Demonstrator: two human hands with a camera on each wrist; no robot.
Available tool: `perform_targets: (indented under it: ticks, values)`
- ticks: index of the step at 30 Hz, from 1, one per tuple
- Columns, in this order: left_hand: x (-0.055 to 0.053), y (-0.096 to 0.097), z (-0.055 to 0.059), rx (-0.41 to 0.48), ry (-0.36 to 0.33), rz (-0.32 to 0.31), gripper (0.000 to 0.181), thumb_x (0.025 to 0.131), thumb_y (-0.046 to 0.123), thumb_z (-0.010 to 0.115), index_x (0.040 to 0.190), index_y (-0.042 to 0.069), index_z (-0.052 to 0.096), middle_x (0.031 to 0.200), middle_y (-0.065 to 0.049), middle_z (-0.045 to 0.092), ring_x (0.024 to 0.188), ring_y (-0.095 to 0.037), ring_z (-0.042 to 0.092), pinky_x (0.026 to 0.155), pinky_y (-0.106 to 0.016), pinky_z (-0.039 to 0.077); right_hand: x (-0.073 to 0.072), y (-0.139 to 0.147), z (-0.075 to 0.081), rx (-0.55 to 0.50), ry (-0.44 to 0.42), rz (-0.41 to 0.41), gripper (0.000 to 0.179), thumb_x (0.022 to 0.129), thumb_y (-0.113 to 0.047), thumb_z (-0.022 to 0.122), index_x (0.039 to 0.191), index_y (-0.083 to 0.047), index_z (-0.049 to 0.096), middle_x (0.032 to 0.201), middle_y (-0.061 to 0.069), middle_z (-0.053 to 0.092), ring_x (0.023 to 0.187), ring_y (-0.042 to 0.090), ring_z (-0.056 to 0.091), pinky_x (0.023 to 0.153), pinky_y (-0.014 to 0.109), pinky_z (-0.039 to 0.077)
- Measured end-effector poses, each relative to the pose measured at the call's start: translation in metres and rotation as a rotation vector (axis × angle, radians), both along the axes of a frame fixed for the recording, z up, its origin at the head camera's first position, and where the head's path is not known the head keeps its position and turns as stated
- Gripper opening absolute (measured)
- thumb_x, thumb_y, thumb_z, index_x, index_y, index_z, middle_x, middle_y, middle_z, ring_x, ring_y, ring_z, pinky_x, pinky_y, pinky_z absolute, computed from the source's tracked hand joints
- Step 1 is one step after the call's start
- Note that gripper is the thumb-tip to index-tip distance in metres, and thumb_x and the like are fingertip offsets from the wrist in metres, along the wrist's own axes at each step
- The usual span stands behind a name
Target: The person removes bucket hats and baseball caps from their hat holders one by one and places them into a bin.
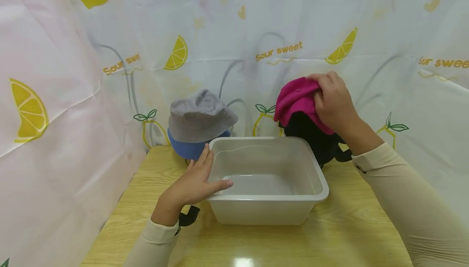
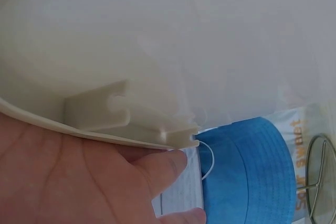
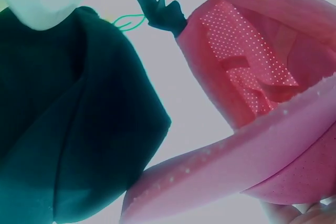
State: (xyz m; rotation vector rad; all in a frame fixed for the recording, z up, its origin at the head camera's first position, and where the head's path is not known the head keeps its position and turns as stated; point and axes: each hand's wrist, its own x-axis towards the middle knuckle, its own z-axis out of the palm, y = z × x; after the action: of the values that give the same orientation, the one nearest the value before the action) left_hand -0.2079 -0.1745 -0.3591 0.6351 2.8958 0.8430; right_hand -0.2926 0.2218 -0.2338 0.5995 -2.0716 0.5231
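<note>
My right hand [image 1: 335, 102] pinches a pink cap [image 1: 294, 96] at its right side, over a black hat [image 1: 307, 136] at the back right. In the right wrist view the pink cap [image 3: 226, 177] shows its brim and dotted lining, apart from most of the dark hat [image 3: 79, 124]. My left hand [image 1: 196, 181] rests with straight, spread fingers against the left rim of a pale plastic basin [image 1: 264, 210]. The left wrist view shows that hand's palm [image 2: 79, 182] beside the basin's edge.
A grey bucket hat [image 1: 199, 116] sits stacked on a blue hat [image 1: 187, 149] behind the basin, left. A wire stand [image 2: 317, 182] shows in the left wrist view. All stand on a wooden table [image 1: 146, 206] before a lemon-print curtain [image 1: 227, 27].
</note>
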Motion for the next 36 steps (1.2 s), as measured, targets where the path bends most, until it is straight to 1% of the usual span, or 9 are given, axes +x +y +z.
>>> perform_targets:
  ticks: [7,11,14,19,25,30,36]
  values:
    - [-0.001,0.0,0.0,-0.001,0.011,-0.006,0.121,0.086,0.083,0.056,0.167,0.01,0.002,0.173,-0.008,-0.018,0.161,-0.026,0.001,0.124,-0.068,-0.001,0.008,-0.013,0.002,0.032,0.052,0.064,0.035,0.097,0.003,0.043,0.125,0.006,0.064,0.101,0.025,0.06,0.093,0.038,0.053,0.08,0.047,0.045]
    - [-0.001,-0.001,-0.001,0.001,0.006,-0.004,0.122,0.086,0.083,0.056,0.167,0.01,0.002,0.173,-0.006,-0.02,0.161,-0.026,0.002,0.124,-0.068,-0.001,0.013,-0.022,0.002,0.064,0.073,0.093,0.036,0.096,0.005,0.044,0.126,0.006,0.063,0.102,0.025,0.061,0.093,0.038,0.054,0.081,0.047,0.045]
    - [-0.001,-0.001,-0.001,0.001,0.005,-0.002,0.121,0.086,0.084,0.055,0.167,0.012,0.002,0.172,-0.003,-0.021,0.161,-0.026,0.002,0.124,-0.068,-0.002,0.015,-0.027,0.002,0.088,0.08,0.105,0.036,0.095,0.005,0.045,0.126,0.006,0.063,0.1,0.024,0.061,0.091,0.037,0.054,0.08,0.046,0.045]
    - [-0.001,-0.001,-0.001,0.0,0.005,-0.002,0.12,0.086,0.084,0.055,0.168,0.015,0.002,0.172,-0.003,-0.021,0.161,-0.027,0.003,0.124,-0.068,-0.002,0.019,-0.035,0.0,0.138,0.091,0.118,0.035,0.095,0.004,0.047,0.126,0.004,0.063,0.097,0.021,0.06,0.085,0.034,0.053,0.075,0.042,0.044]
    - [0.0,0.0,0.0,0.007,0.006,-0.002,0.12,0.086,0.083,0.056,0.168,0.013,0.003,0.173,-0.005,-0.019,0.161,-0.029,0.0,0.124,-0.068,-0.002,0.025,-0.043,-0.003,0.22,0.127,0.132,0.032,0.094,0.005,0.051,0.122,0.004,0.065,0.09,0.02,0.059,0.079,0.034,0.052,0.069,0.042,0.046]
    - [0.0,0.001,0.001,0.009,0.01,-0.001,0.12,0.087,0.083,0.056,0.168,0.012,0.003,0.174,-0.009,-0.015,0.161,-0.031,-0.002,0.123,-0.07,-0.002,0.029,-0.051,-0.007,0.305,0.128,0.126,0.031,0.093,0.006,0.053,0.122,0.003,0.066,0.086,0.018,0.057,0.077,0.033,0.052,0.068,0.04,0.046]
    - [0.0,0.001,0.001,0.012,0.01,-0.003,0.119,0.087,0.082,0.057,0.168,0.013,0.003,0.174,-0.008,-0.015,0.162,-0.029,-0.003,0.122,-0.071,-0.003,0.032,-0.058,-0.014,0.377,0.138,0.131,0.032,0.093,0.004,0.056,0.124,0.002,0.065,0.086,0.016,0.056,0.077,0.03,0.051,0.064,0.037,0.051]
